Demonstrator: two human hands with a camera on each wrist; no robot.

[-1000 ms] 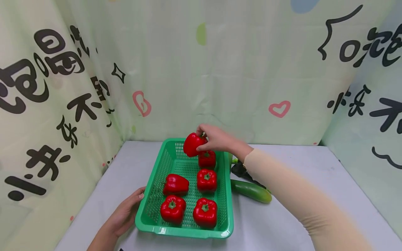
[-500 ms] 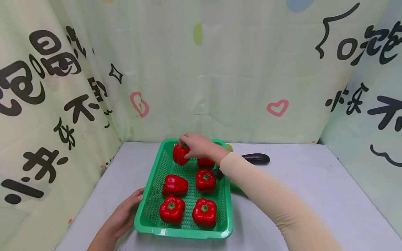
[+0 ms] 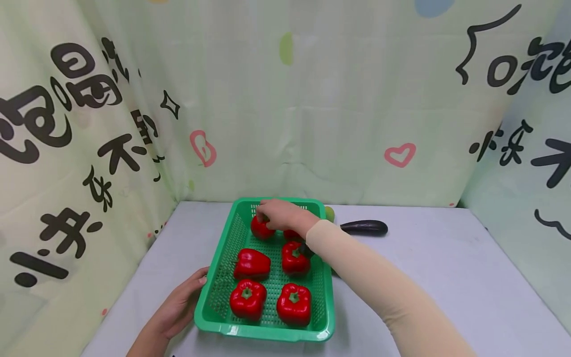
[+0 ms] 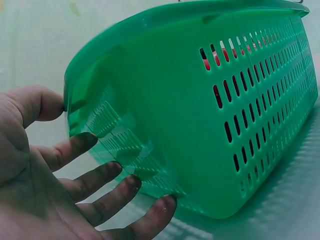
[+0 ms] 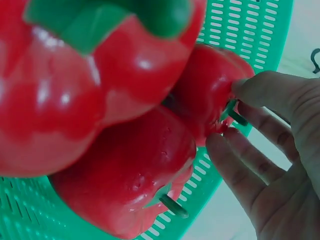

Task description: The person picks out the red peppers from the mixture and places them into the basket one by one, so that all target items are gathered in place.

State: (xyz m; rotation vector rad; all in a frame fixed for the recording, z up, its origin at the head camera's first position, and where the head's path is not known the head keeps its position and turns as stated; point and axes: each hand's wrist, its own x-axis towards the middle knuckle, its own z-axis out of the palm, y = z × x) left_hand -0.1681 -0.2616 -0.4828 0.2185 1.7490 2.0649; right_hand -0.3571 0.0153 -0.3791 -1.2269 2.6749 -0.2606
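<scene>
My right hand (image 3: 281, 214) is over the far left of the green plastic basket (image 3: 267, 334). In the right wrist view its thumb and fingers pinch a red bell pepper (image 5: 210, 85) near the green stem; this pepper (image 3: 260, 229) sits low in the basket. My left hand (image 3: 180, 303) touches the basket's left side. In the left wrist view the left thumb is at the rim and the spread fingers (image 4: 117, 170) lie against the outer wall. Several more bell peppers are in the basket, one (image 3: 252, 264) on its side, another (image 3: 293, 235) partly hidden by the right hand.
An eggplant (image 3: 366, 227) lies on the white table (image 3: 428, 258) right of the basket. A green rounded thing (image 3: 329, 213) shows behind the basket's far right corner. The right sleeve (image 3: 370, 282) covers part of the table. A printed curtain (image 3: 285, 124) hangs behind.
My right hand has carried the bell pepper left and down into the basket's far left. The eggplant has come into view from behind the arm. The left hand stays at the basket.
</scene>
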